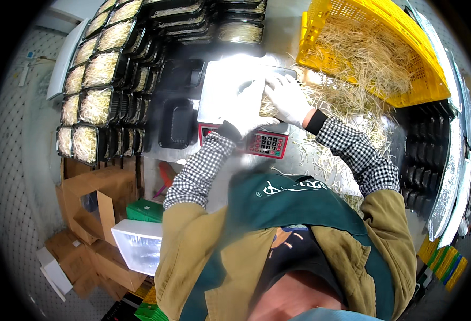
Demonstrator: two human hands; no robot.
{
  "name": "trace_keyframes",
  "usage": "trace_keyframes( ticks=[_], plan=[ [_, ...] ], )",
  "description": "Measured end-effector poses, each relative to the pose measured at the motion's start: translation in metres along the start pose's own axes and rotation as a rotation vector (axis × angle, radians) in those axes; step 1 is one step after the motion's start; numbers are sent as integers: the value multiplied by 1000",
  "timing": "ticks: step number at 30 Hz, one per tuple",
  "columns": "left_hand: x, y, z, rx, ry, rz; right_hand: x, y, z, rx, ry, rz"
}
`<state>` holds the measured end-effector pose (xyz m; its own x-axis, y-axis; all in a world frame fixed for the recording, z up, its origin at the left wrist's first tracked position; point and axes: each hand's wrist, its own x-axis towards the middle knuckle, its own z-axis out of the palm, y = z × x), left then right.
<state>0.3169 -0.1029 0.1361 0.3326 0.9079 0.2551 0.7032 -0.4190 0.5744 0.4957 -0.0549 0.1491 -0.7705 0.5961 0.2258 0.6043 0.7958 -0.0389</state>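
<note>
My white-gloved left hand [243, 109] and right hand [289, 101] meet over a silver weighing scale [219, 80], cupped around a clump of pale stringy sprouts [268, 107]. Glare and my fingers hide much of the clump and whatever lies under it. The scale's red keypad panel [265, 144] faces me. Left of the scale lie black plastic trays [175, 123] on the metal table [176, 166]. Loose sprouts [348, 128] spread over the table to the right, below a tilted yellow perforated crate [423, 53] holding a tangled mass of them.
Stacked black packs of sprouts [93, 107] fill the left and back of the table [235, 32]. Stacked black trays [423, 155] stand at the right. Cardboard boxes [107, 208], a white bin [133, 241] and a green box [144, 209] sit at lower left.
</note>
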Motion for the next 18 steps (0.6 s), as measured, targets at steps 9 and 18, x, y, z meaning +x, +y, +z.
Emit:
trace_keyframes(
  ticks=[9, 18],
  plan=[
    [33, -9, 24, 330, -346, 4, -42, 39, -18, -65, -391, 378],
    [29, 1, 21, 383, -364, 9, -79, 81, -56, -127, -444, 304]
  ],
)
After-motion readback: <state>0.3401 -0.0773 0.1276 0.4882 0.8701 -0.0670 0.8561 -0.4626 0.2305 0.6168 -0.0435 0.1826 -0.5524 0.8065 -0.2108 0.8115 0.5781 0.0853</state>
